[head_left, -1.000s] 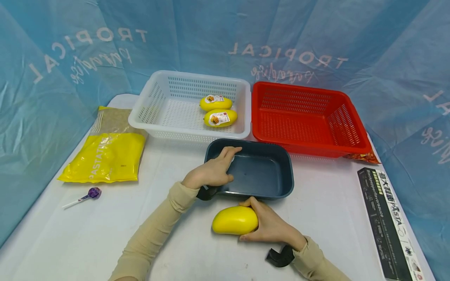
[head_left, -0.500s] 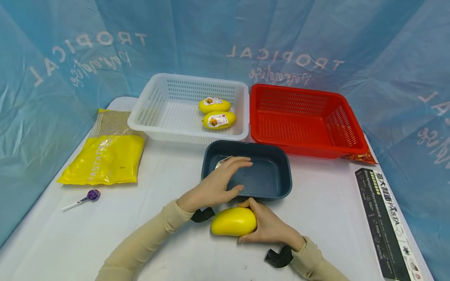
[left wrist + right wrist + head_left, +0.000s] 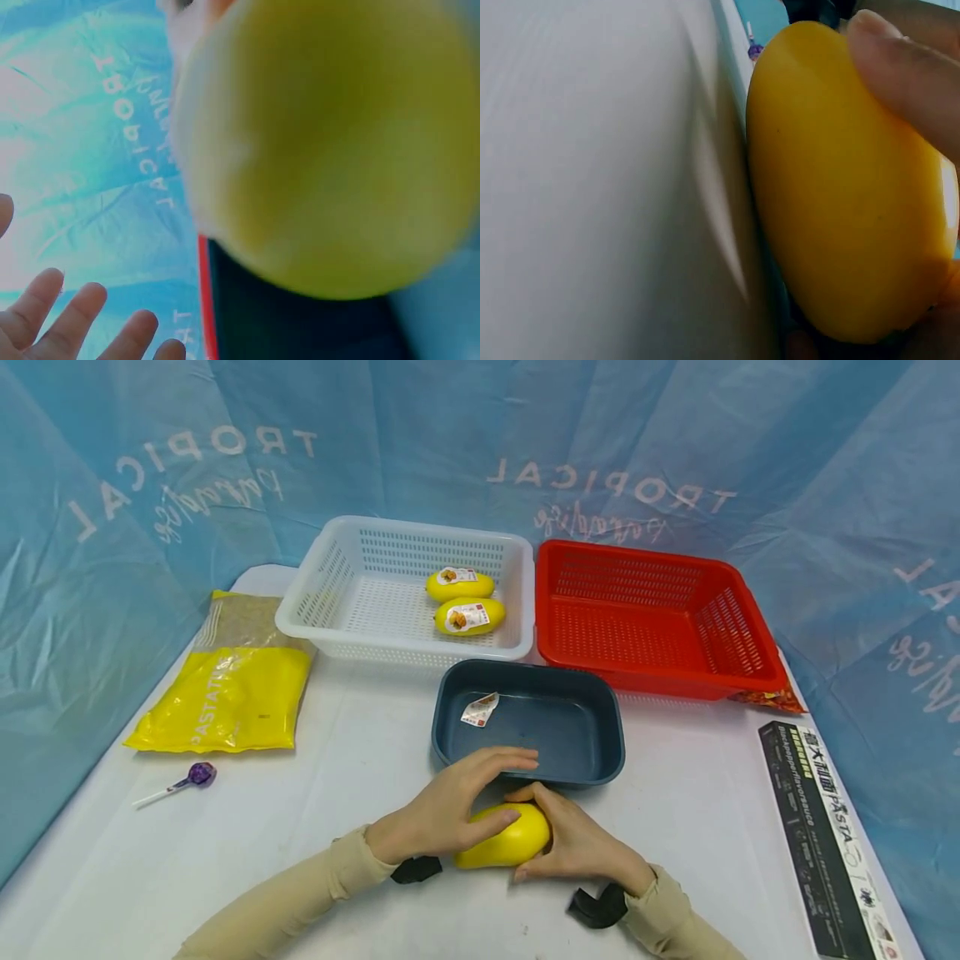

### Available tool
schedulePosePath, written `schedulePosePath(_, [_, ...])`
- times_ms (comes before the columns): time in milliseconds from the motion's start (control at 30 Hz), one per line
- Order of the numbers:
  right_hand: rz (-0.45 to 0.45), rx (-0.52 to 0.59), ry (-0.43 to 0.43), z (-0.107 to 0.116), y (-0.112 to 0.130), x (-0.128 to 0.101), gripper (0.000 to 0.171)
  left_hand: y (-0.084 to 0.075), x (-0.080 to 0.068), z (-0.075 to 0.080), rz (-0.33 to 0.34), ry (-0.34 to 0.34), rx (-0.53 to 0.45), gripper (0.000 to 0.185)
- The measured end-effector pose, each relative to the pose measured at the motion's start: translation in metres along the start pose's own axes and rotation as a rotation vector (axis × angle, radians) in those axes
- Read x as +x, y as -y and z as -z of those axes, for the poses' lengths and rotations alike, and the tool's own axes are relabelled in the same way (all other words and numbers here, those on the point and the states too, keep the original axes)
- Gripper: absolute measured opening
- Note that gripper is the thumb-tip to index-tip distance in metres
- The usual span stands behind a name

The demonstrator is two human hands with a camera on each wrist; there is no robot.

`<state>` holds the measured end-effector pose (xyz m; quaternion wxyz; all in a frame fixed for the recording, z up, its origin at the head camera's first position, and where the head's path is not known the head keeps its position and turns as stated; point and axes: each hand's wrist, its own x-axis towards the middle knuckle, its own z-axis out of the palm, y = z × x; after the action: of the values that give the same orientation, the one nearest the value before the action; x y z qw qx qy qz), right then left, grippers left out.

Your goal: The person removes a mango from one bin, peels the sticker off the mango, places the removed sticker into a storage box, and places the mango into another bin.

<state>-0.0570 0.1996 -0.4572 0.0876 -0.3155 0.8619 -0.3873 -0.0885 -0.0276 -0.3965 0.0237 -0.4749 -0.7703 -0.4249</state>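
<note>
A smooth yellow mango (image 3: 527,842) lies on the white table in front of a dark blue basin (image 3: 558,727). My right hand (image 3: 581,843) grips its right end; in the right wrist view the mango (image 3: 840,187) fills the middle. Fingers of my left hand (image 3: 450,806) stretch over the mango's left part, hiding some of it. In the left wrist view, that hand (image 3: 82,322) has its fingers spread, apart from the blurred mango (image 3: 330,165). Inside the basin, a peeled label sticker (image 3: 480,710) sticks to the left part.
Behind the basin, a white basket (image 3: 337,585) holds two labelled mangoes (image 3: 470,616). Beside it stands a red basket (image 3: 622,618), partly over a red packet (image 3: 776,697). Left are a yellow pasta bag (image 3: 240,693) and a lollipop (image 3: 198,774); right, a black pasta box (image 3: 806,827).
My left hand has let go of the sticker, leaving it in the basin, and has come back toward me over the mango. The right hand keeps gripping the mango in place.
</note>
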Motion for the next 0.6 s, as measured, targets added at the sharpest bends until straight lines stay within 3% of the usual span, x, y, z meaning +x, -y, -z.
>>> schedulePosePath(167, [-0.012, 0.025, 0.013, 0.003, 0.003, -0.001, 0.079, 0.000, -0.014, -0.005, 0.044, 0.022, 0.014, 0.050])
schedulePosePath(400, [-0.043, 0.029, 0.044, 0.010, 0.007, -0.003, 0.083, 0.001, -0.026, -0.014, 0.064, -0.009, 0.073, 0.051])
schedulePosePath(600, [-0.013, 0.003, 0.065, 0.017, 0.013, -0.004, 0.081, 0.004, -0.034, -0.022, 0.108, -0.106, -0.062, 0.043])
